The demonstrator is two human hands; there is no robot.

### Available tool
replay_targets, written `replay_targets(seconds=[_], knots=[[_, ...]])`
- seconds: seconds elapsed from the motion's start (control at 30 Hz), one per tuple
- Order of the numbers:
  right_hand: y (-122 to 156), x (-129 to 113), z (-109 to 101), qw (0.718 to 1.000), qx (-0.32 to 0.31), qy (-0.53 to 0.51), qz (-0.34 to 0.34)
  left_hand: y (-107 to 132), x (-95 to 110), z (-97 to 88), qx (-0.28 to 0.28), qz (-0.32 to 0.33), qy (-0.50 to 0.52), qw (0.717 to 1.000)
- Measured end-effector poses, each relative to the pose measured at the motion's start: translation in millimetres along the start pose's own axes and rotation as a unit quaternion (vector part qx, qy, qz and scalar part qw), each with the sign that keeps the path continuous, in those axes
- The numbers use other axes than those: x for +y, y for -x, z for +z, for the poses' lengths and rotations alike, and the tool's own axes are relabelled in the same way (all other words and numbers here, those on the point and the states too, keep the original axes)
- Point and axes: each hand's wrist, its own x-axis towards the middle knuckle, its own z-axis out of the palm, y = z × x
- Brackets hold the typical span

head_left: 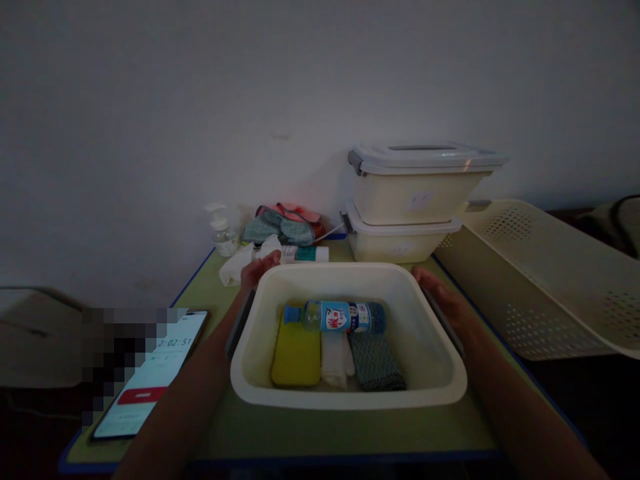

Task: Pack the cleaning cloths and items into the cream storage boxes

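Observation:
A white plastic storage bin point(350, 399) with grey side handles stands in front of me without a lid. My left hand point(259, 270) grips its left side near the far corner, and my right hand point(443, 300) holds the right side; the fingers are partly hidden. Inside lies a bottle with a blue cap and blue label point(345, 317), on its side across the other contents. Beneath it are a yellow flat item point(297, 357), a white folded cloth point(336, 360) and a grey-green patterned cloth point(377, 363).
Two lidded bins point(415, 200) are stacked at the back right. A perforated basket point(560, 287) stands right of the green table point(350, 437). A phone point(155, 380) lies at the left, with a pump bottle point(223, 233), cloths point(285, 225) and a white tube point(317, 254) at the back.

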Motion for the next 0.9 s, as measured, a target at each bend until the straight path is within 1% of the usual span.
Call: replay_targets(seconds=[0.07, 0.13, 0.3, 0.47, 0.53, 0.6, 0.7, 0.8, 0.9], knots=[[-3, 0, 0, 1.0, 0.012, 0.001, -0.013, -2, 4, -3.2, -0.014, 0.04, 0.019, 0.999], [-5, 1, -2, 0.999, 0.026, 0.005, -0.025, -1, 7, -2.5, -0.028, 0.069, 0.031, 0.997], [-7, -1, -6, 0.997, 0.052, 0.032, -0.05, 4, 18, 3.7, -0.056, 0.1, 0.028, 0.993], [-11, -14, -9, 0.994, 0.059, 0.06, -0.066, 10, 41, 7.0, -0.071, 0.128, 0.014, 0.989], [-14, -25, -12, 0.994, 0.055, 0.068, -0.061, 12, 53, 12.4, -0.076, 0.124, 0.004, 0.989], [-17, -40, -14, 0.994, 0.05, 0.083, -0.056, 10, 66, 21.7, -0.08, 0.11, -0.01, 0.991], [-19, -69, -11, 0.987, 0.047, 0.141, -0.056, 1, 83, 41.5, -0.089, 0.087, -0.035, 0.992], [-19, -100, -6, 0.979, 0.066, 0.183, -0.059, -11, 96, 62.9, -0.105, 0.063, -0.07, 0.99], [-19, -130, -6, 0.972, 0.083, 0.208, -0.072, -22, 108, 80.6, -0.116, 0.042, -0.113, 0.986]])
